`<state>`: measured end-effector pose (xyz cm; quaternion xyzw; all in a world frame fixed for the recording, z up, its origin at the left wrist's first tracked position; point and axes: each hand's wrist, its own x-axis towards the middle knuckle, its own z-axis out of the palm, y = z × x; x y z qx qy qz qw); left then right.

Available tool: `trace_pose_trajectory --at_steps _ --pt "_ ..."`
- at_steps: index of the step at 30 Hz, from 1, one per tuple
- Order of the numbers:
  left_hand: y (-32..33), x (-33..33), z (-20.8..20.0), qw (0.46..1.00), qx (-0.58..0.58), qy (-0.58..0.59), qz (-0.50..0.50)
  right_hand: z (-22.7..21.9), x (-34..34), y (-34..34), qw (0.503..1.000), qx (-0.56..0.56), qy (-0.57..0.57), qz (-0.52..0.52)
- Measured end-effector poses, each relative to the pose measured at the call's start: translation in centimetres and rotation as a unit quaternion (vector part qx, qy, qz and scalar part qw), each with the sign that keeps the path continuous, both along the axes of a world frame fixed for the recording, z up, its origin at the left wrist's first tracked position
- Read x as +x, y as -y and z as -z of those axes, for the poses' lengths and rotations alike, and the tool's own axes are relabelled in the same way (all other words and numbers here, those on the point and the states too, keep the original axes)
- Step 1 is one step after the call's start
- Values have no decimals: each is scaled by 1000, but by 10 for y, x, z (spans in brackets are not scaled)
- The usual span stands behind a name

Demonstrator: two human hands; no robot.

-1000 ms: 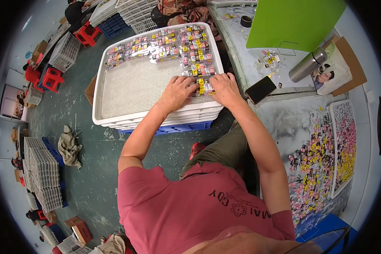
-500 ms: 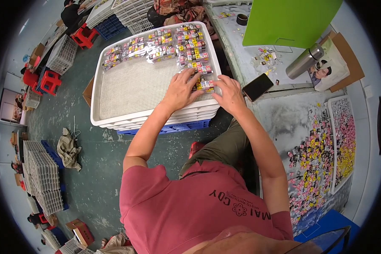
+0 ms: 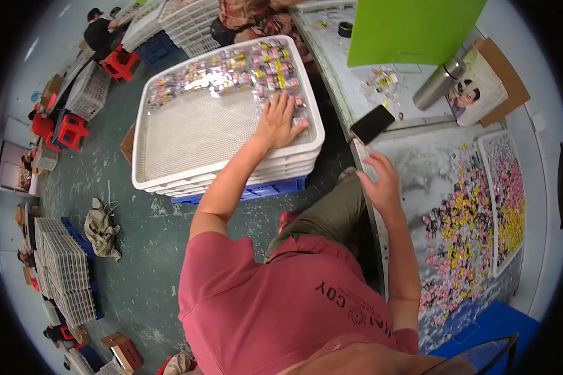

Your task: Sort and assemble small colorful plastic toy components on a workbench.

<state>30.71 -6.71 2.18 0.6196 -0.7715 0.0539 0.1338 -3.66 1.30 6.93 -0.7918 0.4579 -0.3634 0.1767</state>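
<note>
My left hand [image 3: 278, 124] lies flat, fingers stretched, over the small clear-wrapped pieces along the right side of a white mesh tray [image 3: 194, 134]. Rows of these pink, yellow and black pieces [image 3: 231, 70] fill the tray's far part and right side. Some pieces are hidden under the palm. Away from the tray, my right hand [image 3: 383, 181] hovers near the edge of the grey worktable [image 3: 413, 164], fingers apart and holding nothing. Many loose pieces [image 3: 460, 234] of the same colours are spread over that table.
The tray tops a stack on a blue pallet [image 3: 275, 187]. Near my right hand lies a black phone [image 3: 373, 124]. A steel flask [image 3: 440, 83], a green panel [image 3: 413, 31] and a long white tray [image 3: 505, 200] of pieces stand farther right. Other people work at the far left.
My right hand has left the tray's right edge and swung right and toward me, to the worktable. The left hand stays on the pieces, now flatter. The view has shifted slightly.
</note>
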Motion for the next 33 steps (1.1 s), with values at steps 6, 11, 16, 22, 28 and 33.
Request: trace_pose_trajectory --at_steps 6,11,16,22,28,33 --pt "-9 -1 -19 996 42 -80 -17 2 -96 -74 989 52 -16 137" --pt "-13 -66 -55 983 -18 -174 57 31 -203 -185 942 99 3 320" --pt "-38 -172 -43 935 28 -243 258 48 -289 -347 776 136 -119 604" --pt "-84 -324 25 846 110 -229 469 97 -304 -514 542 136 -300 773" --pt "-114 -418 61 812 60 -213 540 108 -280 -532 615 142 -196 751" --pt "-112 -431 76 816 32 -244 522 114 -297 -546 524 78 -292 796"
